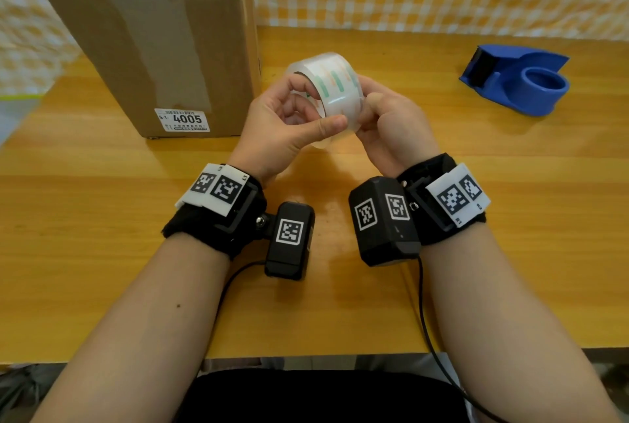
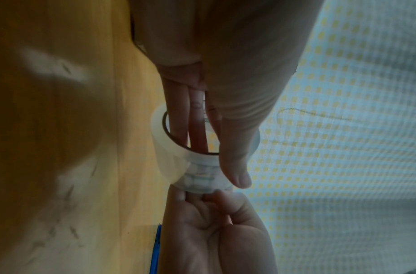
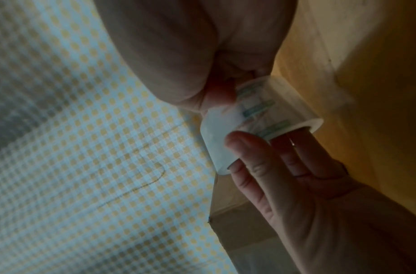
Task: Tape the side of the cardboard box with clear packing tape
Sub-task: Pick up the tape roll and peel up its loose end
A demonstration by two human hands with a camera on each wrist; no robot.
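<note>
Above the wooden table, left hand fingers hook through the tape roll; right hand pinches its rim.

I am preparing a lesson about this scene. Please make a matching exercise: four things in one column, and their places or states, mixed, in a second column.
Things:
1. cardboard box
2. tape roll
3. blue dispenser
4. left hand

Places or states:
A. lies at the table's far right, without a roll
B. held above the table by both hands
C. fingers go through the roll's core
D. stands at the far left

Pairs: 1-D, 2-B, 3-A, 4-C
</note>
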